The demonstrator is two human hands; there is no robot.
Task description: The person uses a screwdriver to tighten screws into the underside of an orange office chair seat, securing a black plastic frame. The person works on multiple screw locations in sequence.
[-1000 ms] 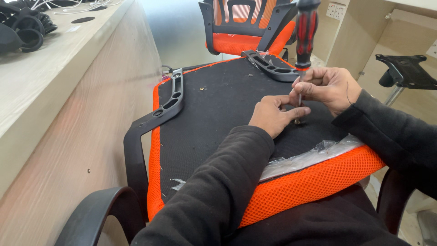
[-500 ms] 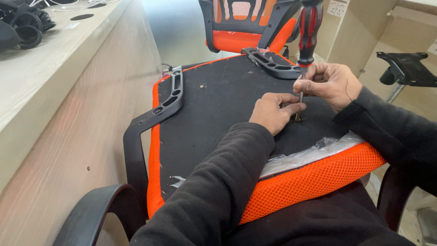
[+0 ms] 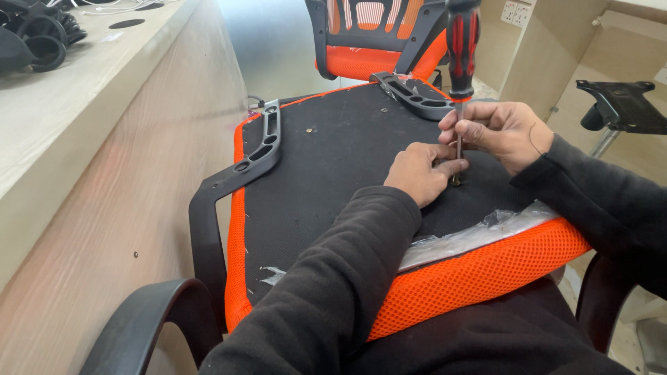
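Right hand (image 3: 501, 132): fingers pinched on metal shank of screwdriver (image 3: 462, 48), red-black handle upright at 12 o'clock, tip kept plumb over screw (image 3: 455, 181).
Left hand (image 3: 420, 172): flat on seat underside (image 3: 326, 180), fingertips steadying screw at tip; grip on screw itself unclear.
Seat upside down, black base up, orange mesh edge at 5 o'clock.
Armrest bracket (image 3: 253, 153) at 9 o'clock; second bracket (image 3: 415, 96) at 12.
Plastic wrap (image 3: 479, 232) bunched near 4 o'clock.
Wooden tabletop (image 3: 83, 90) far left, well apart.

- Wide bare black fabric underside of the orange mesh seat cushion (image 3: 326, 180) lies open left of the left hand (image 3: 417, 173).
- Black plastic armrest bracket (image 3: 257, 149) fences the left edge.
- Second black plastic bracket (image 3: 417, 97) blocks the far edge.
- Crinkled clear plastic wrap (image 3: 479, 232) clutters the near edge.
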